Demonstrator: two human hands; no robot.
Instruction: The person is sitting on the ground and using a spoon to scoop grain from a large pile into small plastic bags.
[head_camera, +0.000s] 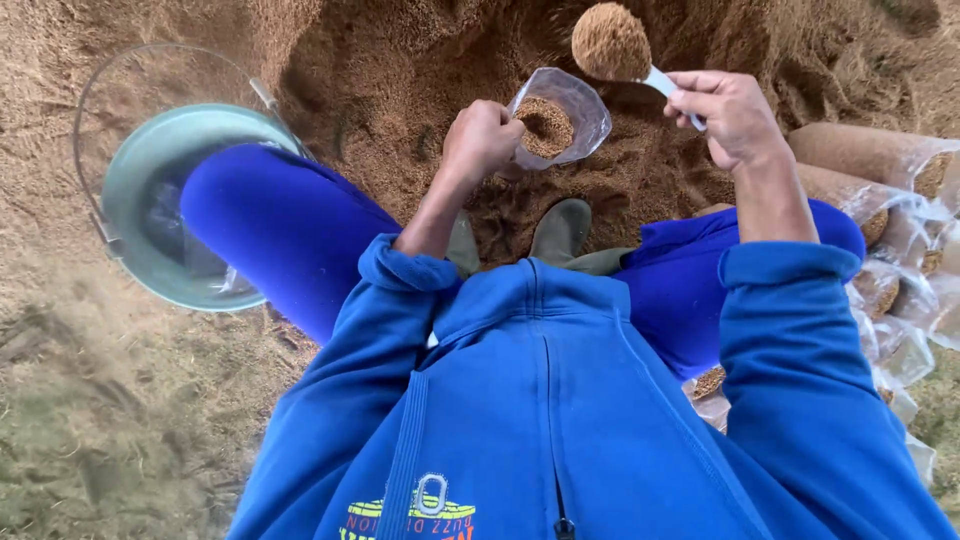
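Blue jacket (560, 400), pale green bucket (150, 190), brown sawdust (400, 60)

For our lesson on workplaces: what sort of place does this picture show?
Probably an outdoor farm-type filling spot: a loose brown sawdust-like heap on the ground, filled clear plastic bags stacked alongside, and a pale green metal bucket.

A clear plastic bag (556, 115) stands upright with its mouth open, partly filled with brown sawdust-like grain, above the loose brown heap. Just to its far right, a white scoop (612, 42) sits heaped with the same brown material, handle pointing right.
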